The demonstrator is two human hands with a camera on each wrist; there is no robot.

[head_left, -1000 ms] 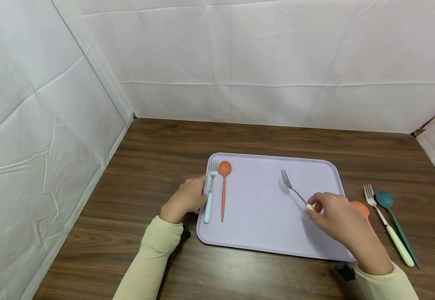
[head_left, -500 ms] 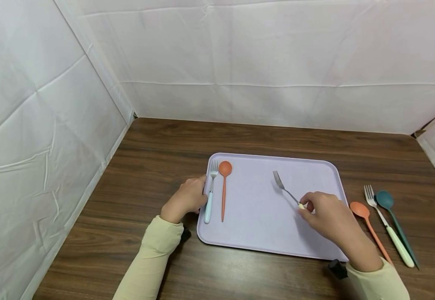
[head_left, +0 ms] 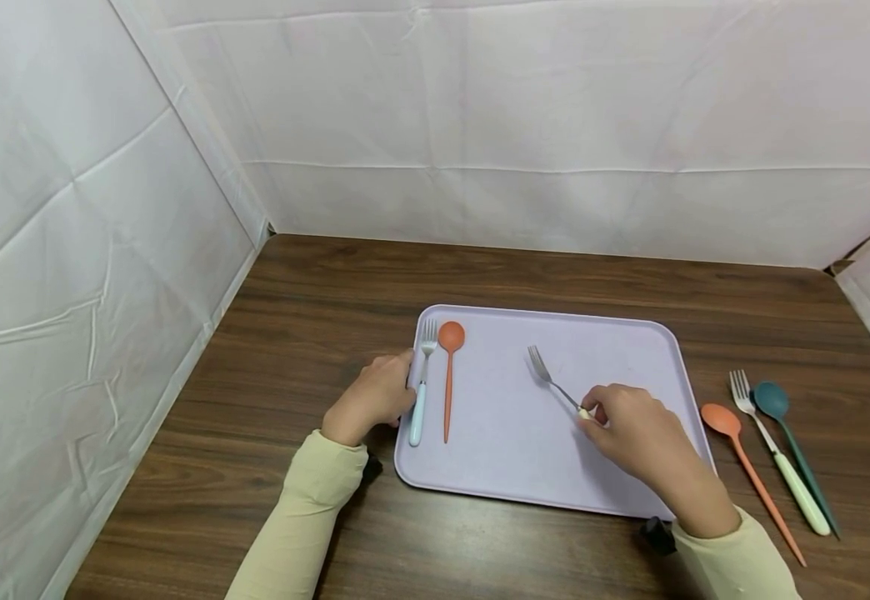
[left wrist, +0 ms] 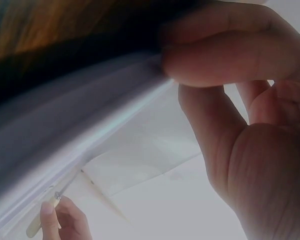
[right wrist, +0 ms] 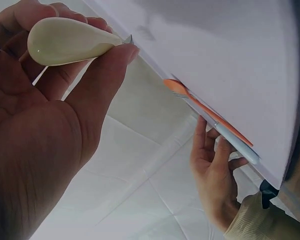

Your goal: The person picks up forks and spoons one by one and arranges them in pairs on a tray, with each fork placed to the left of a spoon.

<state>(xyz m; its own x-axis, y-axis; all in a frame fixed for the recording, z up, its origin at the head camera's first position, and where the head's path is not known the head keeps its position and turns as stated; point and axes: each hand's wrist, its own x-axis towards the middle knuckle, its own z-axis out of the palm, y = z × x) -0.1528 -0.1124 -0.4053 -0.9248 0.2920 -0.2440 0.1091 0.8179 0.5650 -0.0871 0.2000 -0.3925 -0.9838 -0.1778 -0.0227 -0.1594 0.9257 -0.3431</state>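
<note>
A light purple tray point(head_left: 502, 467) lies on the table, and my left hand point(head_left: 375, 392) pinches its left rim; in the left wrist view the thumb and fingers point(left wrist: 220, 57) meet at that edge. Over the tray's middle right, my right hand point(head_left: 641, 433) grips a fork point(head_left: 539, 365) by its cream handle, tines pointing to the far left. The right wrist view shows the rounded handle end point(right wrist: 65, 42) between thumb and fingers. Along the tray's left side lie a fork with a pale blue handle point(head_left: 417, 414) and an orange spoon point(head_left: 451, 336), side by side.
On the table right of the tray lie another orange spoon point(head_left: 721, 419), a fork with a pale green handle point(head_left: 801, 493) and a dark teal spoon point(head_left: 771, 400). White cloth walls point(head_left: 540, 125) stand behind and beside the wooden table point(head_left: 315, 300).
My right hand has moved left across the tray with the cream-handled fork, uncovering the orange spoon on the right. The left hand has stayed at the tray's rim.
</note>
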